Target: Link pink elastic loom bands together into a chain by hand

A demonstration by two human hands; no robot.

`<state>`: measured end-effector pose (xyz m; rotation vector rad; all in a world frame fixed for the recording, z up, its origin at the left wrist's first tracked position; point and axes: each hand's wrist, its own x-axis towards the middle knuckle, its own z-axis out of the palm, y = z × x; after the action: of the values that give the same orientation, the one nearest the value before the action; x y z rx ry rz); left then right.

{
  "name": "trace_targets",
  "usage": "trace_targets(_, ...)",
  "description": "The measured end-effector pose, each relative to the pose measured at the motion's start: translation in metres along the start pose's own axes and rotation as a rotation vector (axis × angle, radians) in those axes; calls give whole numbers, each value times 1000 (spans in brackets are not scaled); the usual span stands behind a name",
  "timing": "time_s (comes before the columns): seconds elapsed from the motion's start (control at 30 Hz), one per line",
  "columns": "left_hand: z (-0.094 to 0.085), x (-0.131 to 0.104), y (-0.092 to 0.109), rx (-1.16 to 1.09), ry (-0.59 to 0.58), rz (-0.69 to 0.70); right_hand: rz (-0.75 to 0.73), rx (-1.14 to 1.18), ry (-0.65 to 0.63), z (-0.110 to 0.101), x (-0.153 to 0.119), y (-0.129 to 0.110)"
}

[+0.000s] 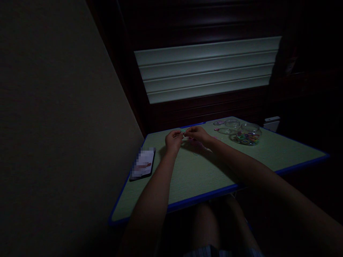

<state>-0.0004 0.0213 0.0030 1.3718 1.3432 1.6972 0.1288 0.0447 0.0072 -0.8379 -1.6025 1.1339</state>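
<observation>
Over the far part of the table my left hand (pixel 173 140) and my right hand (pixel 198 134) are held close together, fingertips pinched. Between them is a small pale-green loop (pixel 183 131), apparently held from both sides; the dim light hides its exact kind. Just below my right hand a pinkish thing (pixel 197 143) lies on the table, too dark to name. A thin light loop (pixel 195 154) rests on the tabletop nearer to me.
The pale-green table (pixel 198 178) has a blue edge. At its right stands a clear jar (pixel 249 135) with several colourful small loops inside, beside other clear round containers (pixel 232 124). A phone (pixel 143 163) lies at the left, near the wall.
</observation>
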Motion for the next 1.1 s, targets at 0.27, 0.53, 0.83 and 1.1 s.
trace_targets(0.27,0,3,-2,61,38,19,66,22,-42,0,-3,-2)
trace_targets(0.53,-1,6,-9,145,26,54,25,-22,15,2,-1,-4)
trace_targets(0.83,-2,10,-21,229,-26,131,-159,-360,149,3,4,-1)
trace_targets(1.1,-2,11,-25,273,-69,193,-146,-426,98,5,0,0)
